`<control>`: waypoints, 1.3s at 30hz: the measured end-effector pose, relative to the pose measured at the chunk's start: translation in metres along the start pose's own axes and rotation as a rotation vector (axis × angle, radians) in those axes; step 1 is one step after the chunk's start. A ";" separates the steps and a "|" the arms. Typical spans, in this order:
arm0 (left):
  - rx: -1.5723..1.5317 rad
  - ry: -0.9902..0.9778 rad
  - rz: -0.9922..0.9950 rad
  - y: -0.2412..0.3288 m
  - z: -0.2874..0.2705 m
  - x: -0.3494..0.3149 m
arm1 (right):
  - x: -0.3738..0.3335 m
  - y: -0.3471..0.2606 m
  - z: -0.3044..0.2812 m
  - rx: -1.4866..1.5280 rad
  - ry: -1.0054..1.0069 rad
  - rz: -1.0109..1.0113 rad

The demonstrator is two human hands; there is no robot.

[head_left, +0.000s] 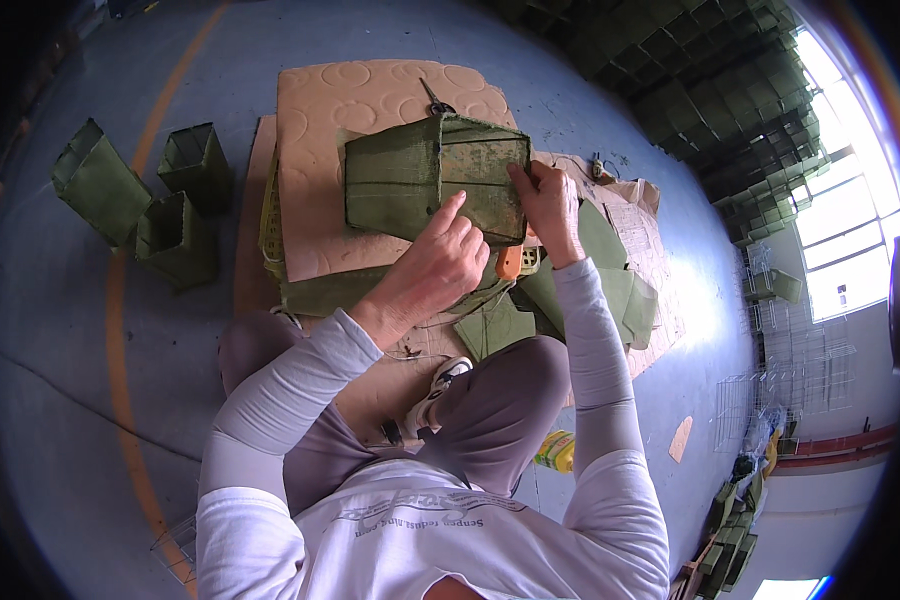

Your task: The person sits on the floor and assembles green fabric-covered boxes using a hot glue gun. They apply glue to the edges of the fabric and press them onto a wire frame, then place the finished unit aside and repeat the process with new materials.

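A green open-ended box (390,185) with tapering sides and dark stitched-looking edges lies tilted over the cardboard in front of me, its opening facing right. My right hand (550,205) pinches the right rim between thumb and fingers. At the lower edge of the opening is my left hand (435,260), index finger stretched against the box and the other fingers curled; what they hold, if anything, is hidden. Just below the box an orange-handled tool (510,262) shows partly. Dark scissors (438,104) lie beyond the box on the cardboard sheet (315,115).
Three green boxes (175,235) stand on the floor at left. Flat green panels (595,245) lie at right on brown cardboard (660,290). A yellow crate (270,220) shows under the sheet. Stacked green boxes (690,100) fill the far right; wire racks (790,390) stand nearer.
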State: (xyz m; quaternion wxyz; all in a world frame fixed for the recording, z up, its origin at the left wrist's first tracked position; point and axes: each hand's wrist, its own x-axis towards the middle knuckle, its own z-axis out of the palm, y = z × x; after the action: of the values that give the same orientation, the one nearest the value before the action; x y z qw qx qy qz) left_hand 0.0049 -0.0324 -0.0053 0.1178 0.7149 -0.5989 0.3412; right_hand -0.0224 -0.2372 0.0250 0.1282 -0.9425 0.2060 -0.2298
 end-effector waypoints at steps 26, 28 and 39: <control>-0.076 -0.012 0.088 -0.022 -0.010 -0.007 | 0.042 -0.033 -0.024 -0.036 -0.020 -0.645; -0.075 -0.016 0.102 -0.023 -0.010 -0.007 | 0.039 -0.046 -0.030 0.071 0.001 -0.697; -0.139 -0.008 0.083 -0.024 -0.009 -0.007 | 0.040 -0.037 -0.025 0.179 -0.064 -0.596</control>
State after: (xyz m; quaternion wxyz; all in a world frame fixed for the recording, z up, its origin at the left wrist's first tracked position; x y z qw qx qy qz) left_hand 0.0240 -0.0158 0.0030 0.1506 0.6809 -0.6508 0.3003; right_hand 0.0099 -0.2260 0.0744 0.1440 -0.9532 -0.1044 -0.2445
